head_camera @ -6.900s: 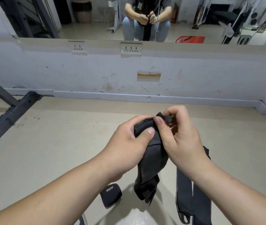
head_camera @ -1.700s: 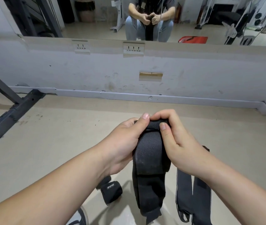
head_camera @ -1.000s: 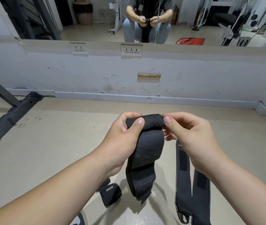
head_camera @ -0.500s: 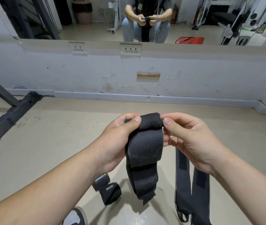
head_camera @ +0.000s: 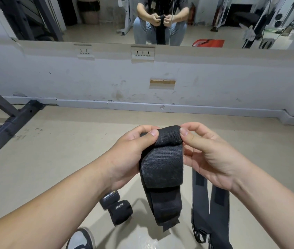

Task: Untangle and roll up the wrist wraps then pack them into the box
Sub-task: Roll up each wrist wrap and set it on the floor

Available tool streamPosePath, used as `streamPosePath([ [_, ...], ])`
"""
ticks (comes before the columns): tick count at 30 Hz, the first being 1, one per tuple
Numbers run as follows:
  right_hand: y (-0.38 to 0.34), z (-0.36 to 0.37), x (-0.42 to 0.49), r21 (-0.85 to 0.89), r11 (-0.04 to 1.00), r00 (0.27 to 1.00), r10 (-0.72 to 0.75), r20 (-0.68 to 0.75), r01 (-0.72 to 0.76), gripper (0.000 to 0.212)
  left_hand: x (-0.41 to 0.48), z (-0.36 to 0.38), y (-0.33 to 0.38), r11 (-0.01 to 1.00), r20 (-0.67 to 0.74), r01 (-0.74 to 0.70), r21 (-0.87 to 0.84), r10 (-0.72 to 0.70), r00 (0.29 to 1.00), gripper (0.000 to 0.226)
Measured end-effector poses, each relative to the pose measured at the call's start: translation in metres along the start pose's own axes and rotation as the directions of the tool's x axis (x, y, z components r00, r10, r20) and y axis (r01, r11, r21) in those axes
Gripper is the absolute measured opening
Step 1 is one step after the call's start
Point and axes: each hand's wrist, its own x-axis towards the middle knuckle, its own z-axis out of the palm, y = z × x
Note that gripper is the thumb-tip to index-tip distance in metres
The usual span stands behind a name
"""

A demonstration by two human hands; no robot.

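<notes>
Above the pale concrete floor [head_camera: 56,151], at chest height in the middle of the head view, both hands hold a black wrist wrap [head_camera: 162,168]. Its upper end is turned over into a short roll. The left hand [head_camera: 130,155] grips the roll's left edge, thumb on top and fingers curled behind. The right hand [head_camera: 209,155] pinches the right edge between thumb and forefinger, with the other fingers loosely bent below. The unrolled length hangs straight down between the forearms and ends in a slanted corner just above the floor.

Below the left wrist, two rolled wraps [head_camera: 120,210] lie on the floor, touching each other. Under the right forearm a pair of grey straps [head_camera: 210,209] lies flat, side by side, running out of the lower edge. The toe of a shoe [head_camera: 80,239] shows at the bottom edge.

Bare floor stretches from the hands to the skirting of the white wall [head_camera: 88,83]. A dark steel rack base [head_camera: 8,130] lies along the left edge, well apart from the hands. Above the wall, a mirror [head_camera: 214,18] reflects the seated person.
</notes>
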Motion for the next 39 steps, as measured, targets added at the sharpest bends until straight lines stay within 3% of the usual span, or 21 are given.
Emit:
streamPosePath([
  [4, 0.005, 0.006, 0.004, -0.091, 0.982, 0.971, -0.179, -0.156, 0.167, 0.006, 0.002, 0.005, -0.005, 1.0, -0.081, -0.019, 0.023, 0.021, 0.996, 0.026],
  [10, 0.01, 0.01, 0.0, -0.327, 0.901, 0.924, -0.35, -0.155, 0.286, 0.013, -0.003, 0.011, -0.007, 0.993, -0.147, -0.101, 0.052, 0.108, 0.983, 0.018],
  [13, 0.011, 0.014, -0.003, -0.375, 0.88, 0.928, -0.356, -0.113, 0.292, 0.027, -0.006, 0.011, -0.005, 0.988, -0.137, -0.126, 0.087, 0.137, 0.981, 0.019],
  [16, 0.01, 0.018, -0.004, -0.395, 0.871, 0.933, -0.351, -0.082, 0.293, 0.024, -0.009, 0.013, -0.003, 0.974, -0.125, -0.154, 0.164, 0.175, 0.977, 0.018],
  [25, 0.009, 0.011, 0.002, -0.393, 0.881, 0.939, -0.329, -0.106, 0.264, 0.027, -0.004, 0.023, -0.005, 0.952, -0.271, -0.196, 0.236, 0.258, 0.927, 0.009],
  [29, 0.001, -0.007, 0.003, -0.377, 0.891, 0.965, -0.262, 0.027, 0.252, 0.073, -0.004, 0.021, -0.003, 0.938, -0.208, -0.218, 0.271, 0.278, 0.938, 0.008],
  [32, 0.001, -0.009, 0.0, -0.507, 0.805, 0.952, -0.272, 0.143, 0.307, 0.06, -0.005, 0.019, -0.006, 0.926, -0.155, -0.232, 0.296, 0.287, 0.945, 0.01],
  [35, 0.005, -0.007, 0.0, -0.485, 0.815, 0.948, -0.269, 0.17, 0.318, 0.041, -0.005, 0.016, -0.006, 0.914, -0.086, -0.229, 0.334, 0.272, 0.959, 0.01],
  [39, 0.007, -0.002, 0.002, -0.498, 0.802, 0.944, -0.287, 0.161, 0.329, 0.034, -0.005, 0.005, -0.002, 0.904, 0.028, -0.216, 0.369, 0.221, 0.975, 0.015],
])
